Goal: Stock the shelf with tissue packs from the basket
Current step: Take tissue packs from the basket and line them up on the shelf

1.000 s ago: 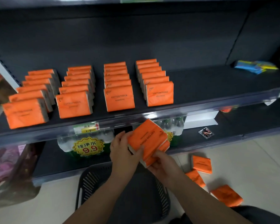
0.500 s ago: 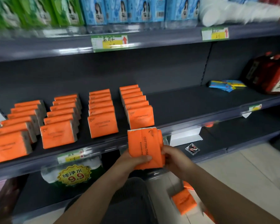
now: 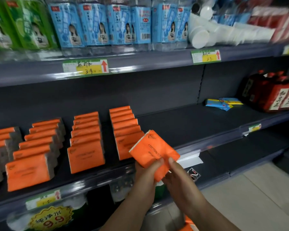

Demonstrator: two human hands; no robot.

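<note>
I am holding an orange tissue pack (image 3: pixel 154 151) in both hands, tilted, with its top corner leaning toward the shelf (image 3: pixel 182 124). It is in the air just in front of the shelf's front edge, overlapping the front pack of the rightmost row. My left hand (image 3: pixel 145 175) is gripping it from below, thumb pressing on the printed face and fingers curling behind. My right hand (image 3: pixel 178 180) is pinching the lower right corner, thumb on the front (I cannot tell whether there is a second pack behind the first).

On the shelf, rows of orange tissue packs (image 3: pixel 87 147) are standing upright one behind another, filling the left part. The right part is bare dark metal, with a few blue and yellow packets (image 3: pixel 223 102) lying flat near the back and red cartons (image 3: pixel 277 97) beside them at the far right.

On the shelf above, blue-labelled bottles (image 3: pixel 120 25) are standing in a line, green ones (image 3: pixel 15 25) to their left and white cups (image 3: pixel 207 35) lying on their sides to their right. A price tag (image 3: pixel 85 66) is sitting on that shelf's front rail.
</note>
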